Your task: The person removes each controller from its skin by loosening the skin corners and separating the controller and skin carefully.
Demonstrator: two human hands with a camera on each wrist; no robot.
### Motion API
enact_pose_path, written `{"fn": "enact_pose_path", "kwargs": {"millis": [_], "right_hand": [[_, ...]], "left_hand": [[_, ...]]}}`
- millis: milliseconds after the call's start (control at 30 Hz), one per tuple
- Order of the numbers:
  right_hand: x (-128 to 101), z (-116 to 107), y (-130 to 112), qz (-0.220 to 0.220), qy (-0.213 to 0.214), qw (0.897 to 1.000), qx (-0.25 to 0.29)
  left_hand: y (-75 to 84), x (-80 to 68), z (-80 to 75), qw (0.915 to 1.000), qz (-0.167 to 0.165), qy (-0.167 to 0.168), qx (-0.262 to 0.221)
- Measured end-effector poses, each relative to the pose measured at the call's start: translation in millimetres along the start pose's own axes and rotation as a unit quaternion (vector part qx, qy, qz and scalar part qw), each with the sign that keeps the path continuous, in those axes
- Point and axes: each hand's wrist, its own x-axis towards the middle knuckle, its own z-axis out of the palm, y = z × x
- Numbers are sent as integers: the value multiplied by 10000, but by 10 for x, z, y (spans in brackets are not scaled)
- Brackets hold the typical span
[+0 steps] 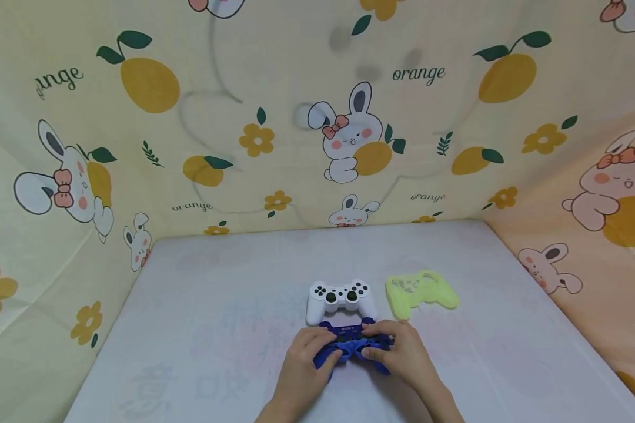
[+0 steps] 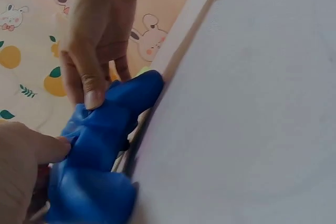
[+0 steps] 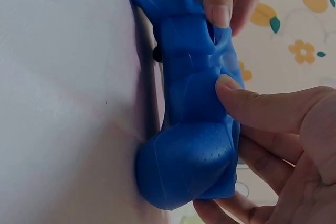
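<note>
In the head view, a dark blue game controller [image 1: 347,329] with a SONY mark shows its top edge above a bright blue silicone cover [image 1: 353,348], which wraps its grips and front. My left hand [image 1: 308,359] grips the left side, thumb on the cover near the middle, fingers along the top. On the opposite side my right hand [image 1: 404,351] holds it the same way, with its thumb at the cover's centre. Both wrist views show the blue cover's rounded grips [image 3: 184,163] low over the table, thumbs pinching its folded edge. Most of the controller inside is hidden.
Directly behind the blue one lies a white game controller [image 1: 341,298] with black thumbsticks. A yellow-green silicone cover [image 1: 422,291] lies flat to its right. The white table [image 1: 233,282] is bounded at the back and sides by printed cloth walls [image 1: 286,76].
</note>
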Motion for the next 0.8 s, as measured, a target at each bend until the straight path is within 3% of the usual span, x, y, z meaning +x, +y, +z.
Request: {"fn": "enact_pose_path", "kwargs": {"millis": [167, 333, 567, 800], "right_hand": [[-2, -61, 104, -578, -380, 9973, -245], [-8, -235, 256, -1170, -1065, 9871, -239], [-61, -399, 458, -1133, -1549, 9813, 134], [-34, -371, 532, -887, -1488, 9836, 509]], "left_hand": [[-58, -8, -104, 9967, -722, -247, 259], [-132, -20, -203, 9908, -1114, -738, -201], [-253, -67, -270, 9712, -1235, -1162, -1677], [-294, -59, -276, 9566, -1374, -1560, -2043]]}}
